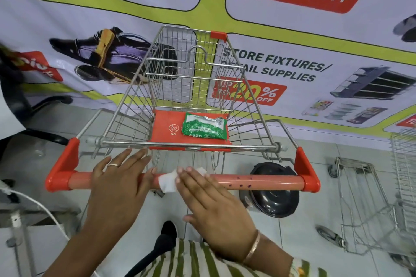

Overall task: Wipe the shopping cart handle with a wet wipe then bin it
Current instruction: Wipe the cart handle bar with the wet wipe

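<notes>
Both hands lie flat on the handle (258, 181) in the lower centre: left hand (117, 183) open, right hand (207, 200) pressing the wet wipe (167, 181) with open fingers. Without a grip, I think the wipe can slip off, leaving the dark spots (240, 183) right of it.

A pale tiled floor (315, 243) is seen below, on which a wire shopping cart (189, 87) is stood. On the cart's orange seat flap (164, 128) a green packet (203, 127) is laid flat. A second wire cart (364, 204) is stood nearby at the right.
</notes>
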The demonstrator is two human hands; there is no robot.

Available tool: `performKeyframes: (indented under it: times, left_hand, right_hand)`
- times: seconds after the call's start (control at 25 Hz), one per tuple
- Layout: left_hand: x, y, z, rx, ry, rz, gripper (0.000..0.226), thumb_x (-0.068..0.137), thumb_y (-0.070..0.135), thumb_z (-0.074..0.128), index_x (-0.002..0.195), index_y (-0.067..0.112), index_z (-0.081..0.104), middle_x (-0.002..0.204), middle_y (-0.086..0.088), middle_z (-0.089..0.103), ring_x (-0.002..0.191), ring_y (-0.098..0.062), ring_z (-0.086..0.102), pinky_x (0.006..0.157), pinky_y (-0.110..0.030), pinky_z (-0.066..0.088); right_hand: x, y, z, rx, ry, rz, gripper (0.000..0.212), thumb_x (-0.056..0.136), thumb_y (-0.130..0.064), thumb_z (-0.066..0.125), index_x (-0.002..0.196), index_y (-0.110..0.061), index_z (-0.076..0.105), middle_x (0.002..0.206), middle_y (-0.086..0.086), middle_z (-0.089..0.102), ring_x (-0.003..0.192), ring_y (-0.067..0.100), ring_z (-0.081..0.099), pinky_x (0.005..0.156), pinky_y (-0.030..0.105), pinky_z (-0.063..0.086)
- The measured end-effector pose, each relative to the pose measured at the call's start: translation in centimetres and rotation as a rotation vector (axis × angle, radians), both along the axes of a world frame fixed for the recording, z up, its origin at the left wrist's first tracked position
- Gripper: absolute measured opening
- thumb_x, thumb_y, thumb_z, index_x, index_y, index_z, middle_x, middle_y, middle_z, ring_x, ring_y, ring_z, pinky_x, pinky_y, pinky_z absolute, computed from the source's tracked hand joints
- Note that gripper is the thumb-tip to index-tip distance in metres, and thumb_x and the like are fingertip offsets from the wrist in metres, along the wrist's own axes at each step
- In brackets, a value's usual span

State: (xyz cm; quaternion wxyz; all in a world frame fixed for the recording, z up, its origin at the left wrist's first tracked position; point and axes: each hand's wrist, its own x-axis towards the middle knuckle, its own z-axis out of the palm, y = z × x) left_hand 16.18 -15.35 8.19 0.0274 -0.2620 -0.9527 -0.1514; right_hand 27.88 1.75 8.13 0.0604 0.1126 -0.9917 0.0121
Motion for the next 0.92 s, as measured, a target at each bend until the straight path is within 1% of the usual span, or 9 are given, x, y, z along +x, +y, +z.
performKeyframes:
  times: [0.2, 0.28, 0.36, 0.44, 0.52, 0.6, 0.76, 0.88, 0.92]
  left_hand:
    - [0.0, 0.1, 0.1, 0.004, -0.019, 0.005, 0.050, 0.085, 0.039, 0.033, 0.104, 0.012, 0.070, 0.116, -0.006, 0.066, 0.113, -0.029, 0.055, 0.097, -0.044, 0.024]
    - [0.1, 0.2, 0.1, 0.005, -0.016, 0.007, 0.051, 0.085, 0.039, 0.033, 0.104, 0.011, 0.070, 0.115, -0.006, 0.067, 0.113, -0.029, 0.056, 0.097, -0.045, 0.024]
    - [0.1, 0.2, 0.2, 0.006, -0.008, 0.007, 0.051, 0.085, 0.039, 0.032, 0.104, 0.011, 0.070, 0.114, -0.007, 0.067, 0.112, -0.030, 0.056, 0.096, -0.044, 0.025]
    - [0.0, 0.2, 0.3, 0.002, -0.004, 0.006, 0.051, 0.085, 0.039, 0.033, 0.103, 0.010, 0.071, 0.112, -0.007, 0.068, 0.111, -0.030, 0.057, 0.094, -0.045, 0.027]
    - [-0.1, 0.1, 0.4, -0.001, 0.000, -0.004, 0.051, 0.085, 0.039, 0.033, 0.101, 0.010, 0.071, 0.111, -0.008, 0.068, 0.109, -0.031, 0.059, 0.092, -0.047, 0.030]
    - [-0.1, 0.1, 0.4, 0.003, 0.007, -0.006, 0.050, 0.085, 0.039, 0.033, 0.100, 0.010, 0.072, 0.110, -0.008, 0.069, 0.108, -0.032, 0.059, 0.092, -0.045, 0.029]
    - [0.1, 0.3, 0.2, 0.002, 0.009, 0.005, 0.048, 0.084, 0.037, 0.034, 0.100, 0.011, 0.071, 0.110, -0.007, 0.069, 0.109, -0.031, 0.059, 0.093, -0.041, 0.024]
    - [0.1, 0.3, 0.2, -0.018, 0.006, 0.003, 0.049, 0.084, 0.037, 0.033, 0.100, 0.011, 0.071, 0.110, -0.006, 0.069, 0.108, -0.031, 0.059, 0.092, -0.047, 0.030]
    - [0.1, 0.3, 0.3, -0.029, 0.004, 0.002, 0.050, 0.084, 0.037, 0.033, 0.100, 0.011, 0.071, 0.109, -0.007, 0.069, 0.107, -0.032, 0.060, 0.090, -0.049, 0.033]
  right_hand:
    - [5.7, 7.1, -0.3, 0.063, -0.095, -0.144, 0.078, 0.083, -0.042, 0.038, 0.149, -0.014, 0.005, 0.157, 0.001, -0.006, 0.143, 0.015, 0.002, 0.115, 0.032, 0.006]
    - [6.5, 7.3, -0.1, 0.004, -0.099, -0.282, 0.084, 0.081, -0.043, 0.038, 0.148, -0.012, -0.001, 0.157, 0.001, -0.009, 0.143, 0.016, 0.000, 0.115, 0.032, 0.007]
    - [5.0, 4.9, -0.7, -0.009, -0.041, -0.239, 0.084, 0.080, -0.038, 0.039, 0.148, -0.011, -0.003, 0.157, 0.003, -0.008, 0.143, 0.016, -0.001, 0.115, 0.032, 0.004]
    - [2.7, 2.2, -0.8, -0.033, 0.008, -0.069, 0.074, 0.081, -0.021, 0.038, 0.148, -0.012, 0.011, 0.156, 0.005, 0.011, 0.143, 0.016, 0.008, 0.116, 0.031, 0.004]
    - [1.6, 2.5, 0.5, -0.157, 0.050, -0.013, 0.056, 0.079, -0.009, 0.038, 0.135, -0.014, 0.044, 0.142, 0.002, 0.046, 0.133, 0.013, 0.036, 0.112, 0.028, 0.024]
    - [2.4, 5.4, 1.5, -0.278, 0.132, -0.116, 0.040, 0.079, -0.006, 0.046, 0.115, -0.014, 0.065, 0.120, 0.001, 0.065, 0.112, 0.013, 0.059, 0.098, 0.025, 0.043]
    - [4.3, 9.9, 2.8, -0.334, 0.051, -0.282, 0.048, 0.061, 0.009, 0.076, 0.103, -0.014, 0.071, 0.106, 0.002, 0.071, 0.096, 0.017, 0.068, 0.086, 0.025, 0.050]
    - [0.5, 5.9, 2.5, -0.387, 0.035, -0.150, 0.036, 0.069, -0.002, 0.066, 0.101, -0.017, 0.072, 0.104, 0.000, 0.073, 0.091, 0.012, 0.069, 0.083, 0.017, 0.049]
    - [-0.8, 4.0, 2.0, -0.396, 0.028, -0.087, 0.038, 0.065, -0.001, 0.071, 0.100, -0.017, 0.072, 0.102, 0.001, 0.073, 0.090, 0.012, 0.070, 0.081, 0.017, 0.049]
